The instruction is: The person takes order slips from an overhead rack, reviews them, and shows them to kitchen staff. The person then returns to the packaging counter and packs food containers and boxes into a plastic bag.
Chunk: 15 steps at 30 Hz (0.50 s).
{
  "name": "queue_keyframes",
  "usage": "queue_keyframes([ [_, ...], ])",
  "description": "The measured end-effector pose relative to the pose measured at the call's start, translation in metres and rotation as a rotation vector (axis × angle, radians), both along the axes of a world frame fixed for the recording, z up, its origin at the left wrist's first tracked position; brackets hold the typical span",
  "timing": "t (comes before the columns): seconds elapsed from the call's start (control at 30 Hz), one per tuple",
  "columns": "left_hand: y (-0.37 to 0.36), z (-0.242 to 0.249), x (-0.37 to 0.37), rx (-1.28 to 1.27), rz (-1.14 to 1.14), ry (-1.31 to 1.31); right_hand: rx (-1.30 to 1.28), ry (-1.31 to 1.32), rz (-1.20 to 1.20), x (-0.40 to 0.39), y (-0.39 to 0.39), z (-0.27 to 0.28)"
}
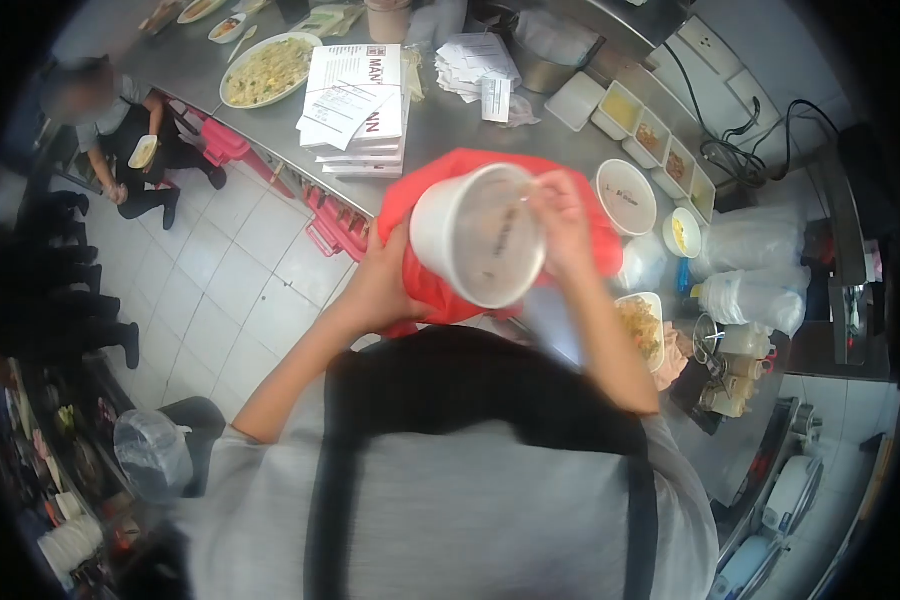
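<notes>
In front of my chest is a white takeaway tub [435,232], tilted, with a clear lid [493,255] that has dark writing on it. My right hand [562,215] pinches the tub at its lid rim. A bright red plastic bag [415,195] lies behind and around the tub. The bag's left side is in the grip of my left hand [382,280], fingers partly hidden by the red plastic. To the right, on the counter, stands another lidded tub [626,198], close to my right hand. The tub's contents are too blurred to make out.
The steel counter [270,140] carries a stack of printed papers [355,110], a plate of fried rice [268,72], receipts [475,65], ingredient trays [650,135] and a food container [642,330]. A seated person [135,140] is at left; a plastic-lined bin [155,455] stands behind.
</notes>
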State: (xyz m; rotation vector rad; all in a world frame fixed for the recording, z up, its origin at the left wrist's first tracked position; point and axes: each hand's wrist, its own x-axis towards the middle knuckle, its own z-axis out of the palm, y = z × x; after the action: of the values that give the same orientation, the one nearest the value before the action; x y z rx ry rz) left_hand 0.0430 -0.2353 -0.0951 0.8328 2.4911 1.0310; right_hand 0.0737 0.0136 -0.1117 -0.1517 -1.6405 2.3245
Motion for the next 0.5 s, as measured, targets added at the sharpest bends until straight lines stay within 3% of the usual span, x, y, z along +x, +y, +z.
queue_keyframes([
  [0.1, -0.012, -0.008, -0.002, 0.054, 0.144, 0.047, 0.314, -0.224, 0.065, -0.006, 0.014, -0.038],
  [0.2, -0.019, -0.004, -0.012, 0.089, 0.253, 0.086, 0.912, -0.437, -0.115, 0.019, 0.039, -0.012],
  [0.33, -0.02, -0.005, -0.02, 0.097, 0.229, 0.114, 0.756, -0.49, -0.153, 0.035, 0.058, 0.021],
  [0.4, -0.017, 0.001, -0.016, 0.074, 0.213, 0.037, 0.563, -0.543, -0.194, 0.034, 0.057, 0.03],
  [0.43, -0.017, 0.001, -0.015, 0.089, 0.183, 0.019, 0.388, -0.389, -0.168, 0.03, 0.056, 0.018],
  [0.5, -0.015, -0.001, -0.013, 0.117, 0.124, -0.013, 0.063, -0.378, -0.2, 0.013, 0.025, 0.01],
])
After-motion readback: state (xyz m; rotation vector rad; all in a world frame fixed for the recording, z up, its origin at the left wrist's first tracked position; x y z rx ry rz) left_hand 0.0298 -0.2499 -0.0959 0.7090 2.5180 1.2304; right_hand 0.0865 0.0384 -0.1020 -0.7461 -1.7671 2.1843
